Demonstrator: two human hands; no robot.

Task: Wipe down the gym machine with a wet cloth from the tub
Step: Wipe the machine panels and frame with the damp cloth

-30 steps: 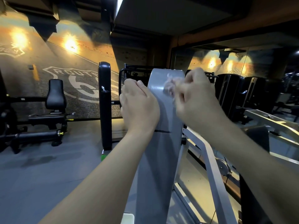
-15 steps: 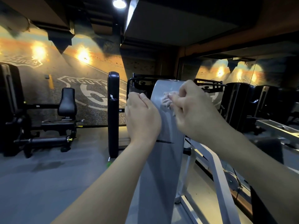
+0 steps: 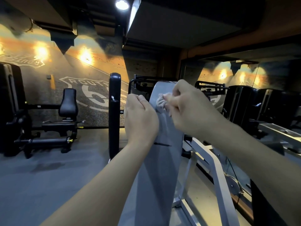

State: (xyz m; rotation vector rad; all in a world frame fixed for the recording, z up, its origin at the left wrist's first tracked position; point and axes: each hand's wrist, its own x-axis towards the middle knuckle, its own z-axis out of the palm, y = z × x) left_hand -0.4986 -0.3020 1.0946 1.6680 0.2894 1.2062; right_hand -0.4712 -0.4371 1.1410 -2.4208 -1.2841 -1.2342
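Observation:
The gym machine's tall grey panel (image 3: 160,168) rises in front of me, narrowing toward its top. My right hand (image 3: 189,108) grips a small pale cloth (image 3: 161,102) bunched against the panel's upper face. My left hand (image 3: 140,118) is curled round the panel's left edge just below the top. The tub is out of view.
The machine's light grey frame bars (image 3: 216,173) slope down to the right. A black upright pad (image 3: 114,115) stands behind the panel. A black seated machine (image 3: 65,118) sits on the floor at left. Mirrors and dark machines (image 3: 260,103) line the right side.
My right hand has slid the cloth a little down the panel from near its top edge. The view has tilted upward. My left hand stays on the panel's edge.

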